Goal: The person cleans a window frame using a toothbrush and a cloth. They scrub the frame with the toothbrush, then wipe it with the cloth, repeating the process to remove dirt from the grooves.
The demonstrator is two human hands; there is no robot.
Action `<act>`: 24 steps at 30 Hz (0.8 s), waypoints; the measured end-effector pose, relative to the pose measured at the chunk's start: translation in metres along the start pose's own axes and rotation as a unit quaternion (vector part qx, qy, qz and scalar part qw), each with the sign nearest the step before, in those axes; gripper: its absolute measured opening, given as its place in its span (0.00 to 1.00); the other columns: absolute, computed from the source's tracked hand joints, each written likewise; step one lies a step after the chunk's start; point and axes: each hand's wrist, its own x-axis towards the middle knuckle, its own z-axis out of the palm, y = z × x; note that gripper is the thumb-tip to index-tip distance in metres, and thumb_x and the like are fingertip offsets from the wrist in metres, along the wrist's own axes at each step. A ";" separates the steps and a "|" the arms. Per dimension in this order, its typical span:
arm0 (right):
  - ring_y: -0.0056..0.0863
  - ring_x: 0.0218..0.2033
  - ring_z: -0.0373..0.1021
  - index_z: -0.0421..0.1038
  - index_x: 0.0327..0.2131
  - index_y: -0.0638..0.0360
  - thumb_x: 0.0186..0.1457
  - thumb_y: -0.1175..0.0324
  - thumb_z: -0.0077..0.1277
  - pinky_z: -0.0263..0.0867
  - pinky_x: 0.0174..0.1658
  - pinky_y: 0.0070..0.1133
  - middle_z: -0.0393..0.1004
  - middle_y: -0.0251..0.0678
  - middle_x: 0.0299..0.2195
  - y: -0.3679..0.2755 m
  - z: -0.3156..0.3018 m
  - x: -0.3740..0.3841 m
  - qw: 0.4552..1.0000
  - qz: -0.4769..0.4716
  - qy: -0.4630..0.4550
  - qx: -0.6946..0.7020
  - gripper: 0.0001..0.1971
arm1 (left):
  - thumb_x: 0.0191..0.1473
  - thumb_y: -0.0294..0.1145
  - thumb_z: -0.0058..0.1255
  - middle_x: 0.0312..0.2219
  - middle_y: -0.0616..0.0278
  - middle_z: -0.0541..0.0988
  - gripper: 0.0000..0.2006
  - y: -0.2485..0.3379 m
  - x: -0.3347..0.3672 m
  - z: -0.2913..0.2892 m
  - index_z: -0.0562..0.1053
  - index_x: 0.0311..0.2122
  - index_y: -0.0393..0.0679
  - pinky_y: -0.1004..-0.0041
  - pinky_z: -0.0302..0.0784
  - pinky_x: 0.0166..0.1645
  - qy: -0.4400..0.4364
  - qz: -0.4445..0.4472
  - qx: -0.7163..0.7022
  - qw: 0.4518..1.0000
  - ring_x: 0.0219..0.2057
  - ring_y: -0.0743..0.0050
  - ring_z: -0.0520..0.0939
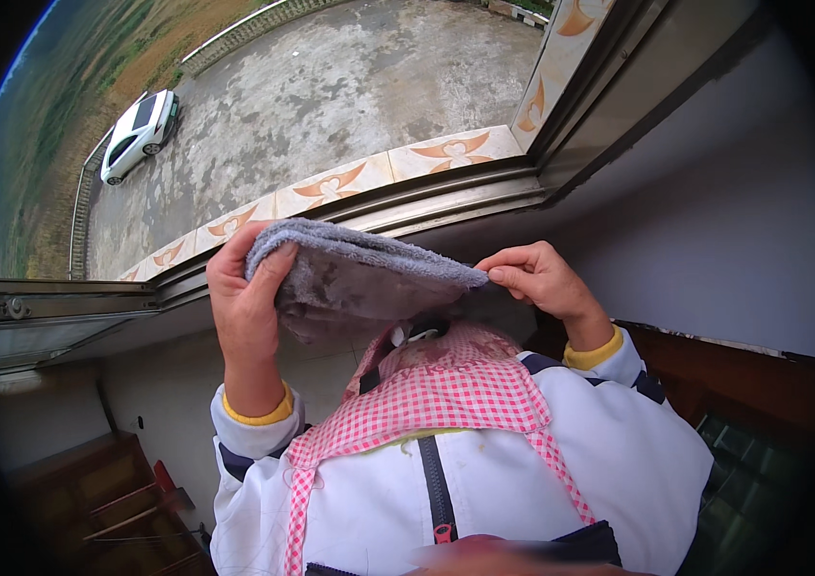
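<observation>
A folded grey cleaning cloth (359, 274) hangs between my two hands in front of the window. My left hand (246, 288) is closed round its left end, thumb on the near face and fingers behind. With thumb and forefinger, my right hand (537, 278) pinches the cloth's right corner. The cloth's folded upper edge runs taut and slopes down to the right, while its darker, damp-looking underside sags below. Just beyond it lies the metal window track (465, 200).
Past the track is a tiled sill (331, 187) with orange patterns. An opened window frame (609, 86) stands at right, another sash (52, 307) at left. Outside, a white car (139, 134) is parked on concrete. Wooden furniture (91, 490) stands lower left. I wear a pink checked apron (446, 384).
</observation>
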 end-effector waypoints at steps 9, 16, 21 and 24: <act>0.07 0.21 0.56 0.78 0.42 0.65 0.60 0.72 0.51 0.55 0.24 0.11 0.68 0.20 0.21 -0.021 -0.015 0.002 0.988 -0.021 0.119 -0.095 0.10 | 0.42 0.16 0.57 0.27 0.60 0.81 0.12 0.034 -0.016 0.004 0.79 0.36 0.33 0.83 0.70 0.33 -0.136 0.076 0.195 0.968 0.28 0.81 0.78; 0.38 0.24 0.76 0.79 0.38 0.62 0.55 0.75 0.53 0.69 0.28 0.23 0.78 0.49 0.27 -0.063 0.004 -0.003 0.850 -0.180 0.138 -0.476 0.08 | 0.45 0.18 0.56 0.23 0.62 0.78 0.10 0.016 -0.020 0.030 0.78 0.36 0.33 0.83 0.67 0.32 -0.166 0.039 0.279 0.945 0.25 0.83 0.74; 0.19 0.19 0.67 0.76 0.43 0.65 0.55 0.76 0.54 0.62 0.26 0.18 0.73 0.40 0.19 -0.084 -0.017 -0.022 0.928 -0.200 0.113 -0.293 0.11 | 0.52 0.18 0.56 0.30 0.69 0.79 0.09 0.013 -0.008 0.016 0.76 0.40 0.32 0.85 0.70 0.37 -0.024 0.038 0.172 0.984 0.32 0.88 0.75; 0.12 0.19 0.54 0.74 0.48 0.64 0.57 0.76 0.53 0.55 0.24 0.16 0.63 0.28 0.16 -0.053 -0.014 0.006 0.956 -0.144 -0.014 -0.257 0.15 | 0.52 0.18 0.56 0.32 0.67 0.80 0.11 0.018 -0.007 0.013 0.76 0.42 0.31 0.84 0.71 0.40 0.001 0.054 0.126 0.991 0.34 0.86 0.77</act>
